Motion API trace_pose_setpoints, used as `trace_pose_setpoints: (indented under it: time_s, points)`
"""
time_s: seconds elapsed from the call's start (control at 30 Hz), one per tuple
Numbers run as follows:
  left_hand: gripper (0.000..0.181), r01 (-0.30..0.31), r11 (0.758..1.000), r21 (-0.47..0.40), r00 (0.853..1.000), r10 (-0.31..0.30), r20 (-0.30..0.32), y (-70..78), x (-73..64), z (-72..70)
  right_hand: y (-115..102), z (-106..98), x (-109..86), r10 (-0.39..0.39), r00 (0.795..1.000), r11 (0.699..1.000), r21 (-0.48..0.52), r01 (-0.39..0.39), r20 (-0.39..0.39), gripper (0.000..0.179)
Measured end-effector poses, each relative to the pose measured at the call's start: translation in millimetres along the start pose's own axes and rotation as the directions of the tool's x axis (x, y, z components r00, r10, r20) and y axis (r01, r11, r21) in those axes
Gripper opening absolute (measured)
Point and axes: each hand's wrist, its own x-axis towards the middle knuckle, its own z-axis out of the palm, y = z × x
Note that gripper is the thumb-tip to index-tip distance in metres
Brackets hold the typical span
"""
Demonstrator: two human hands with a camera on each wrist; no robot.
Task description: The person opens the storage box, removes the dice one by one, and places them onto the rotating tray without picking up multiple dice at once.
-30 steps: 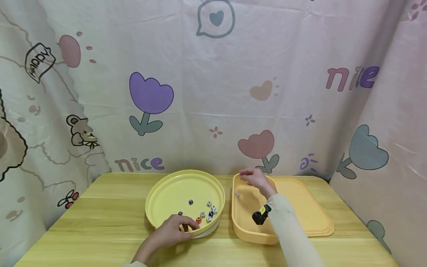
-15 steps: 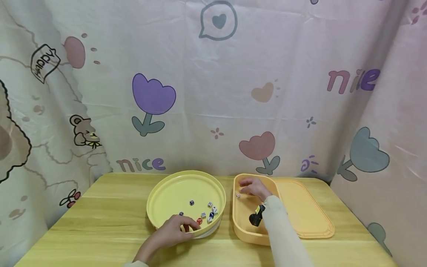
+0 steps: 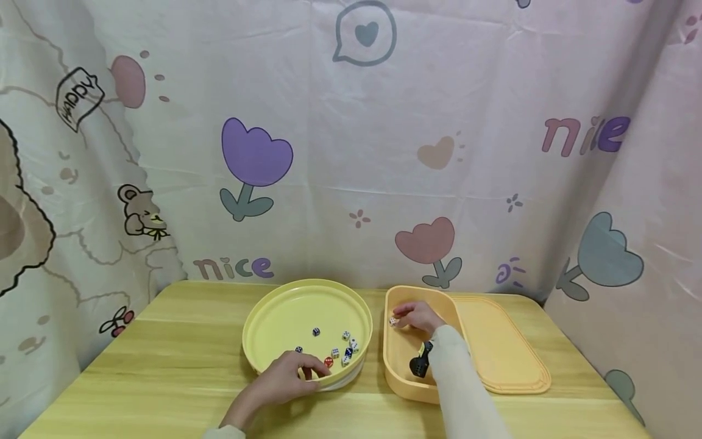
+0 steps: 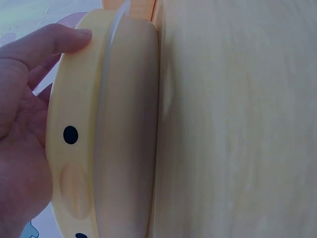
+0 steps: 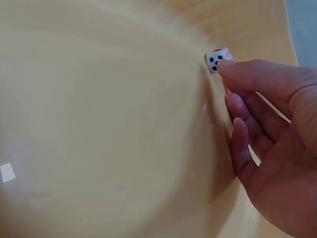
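Note:
My left hand (image 3: pixel 282 381) grips the near rim of a round yellow tray (image 3: pixel 280 317); in the left wrist view the thumb lies on its outer wall, which bears dark oval marks. Several white and dark blue dice (image 3: pixel 315 332) and a red die (image 3: pixel 328 362) lie in the tray, mostly at its right front. Inside the orange box (image 3: pixel 387 366), my right hand (image 3: pixel 419 317) pinches a white die (image 5: pixel 213 59) close to the left wall. The thumb tip covers part of that die; the index fingertip behind it is hidden.
A flat orange lid (image 3: pixel 507 347) lies on the wooden table (image 3: pixel 164 341), right of the box. Behind the table hangs a printed curtain (image 3: pixel 329 152). A narrow strip of table separates the tray from the box.
My right hand has come down from above the box's far end to the white die by the left wall. The left hand stays on the tray's rim.

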Motion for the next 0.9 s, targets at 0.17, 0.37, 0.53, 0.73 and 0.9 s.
trace_pose_setpoints:
  time_s: [0.17,0.37,0.53,0.73,0.9]
  points:
    - [0.016,-0.010,1.000,-0.006,1.000,0.010,0.000,0.7,-0.6,-1.7,-0.5,3.2,-1.4,-0.013,1.000,1.000,0.024,0.013,0.001,0.032]
    - [0.015,0.005,1.000,0.000,1.000,-0.005,0.005,0.8,0.1,-1.2,3.2,5.9,0.0,-0.052,0.999,0.999,-0.001,0.052,-0.006,0.024]
    - [0.015,-0.003,1.000,-0.001,1.000,0.003,0.003,-0.2,0.2,-0.2,2.6,8.0,1.5,-0.035,0.998,0.996,-0.078,0.031,-0.045,0.014]
    - [0.016,-0.007,1.000,0.004,1.000,0.007,-0.004,-0.7,0.2,0.2,3.2,9.5,4.2,0.005,0.997,0.994,-0.108,-0.014,-0.078,0.010]
    - [0.017,-0.002,1.000,-0.002,1.000,0.002,-0.003,0.3,0.2,0.2,2.5,9.1,3.8,0.003,0.997,0.995,-0.103,-0.010,-0.072,0.007]
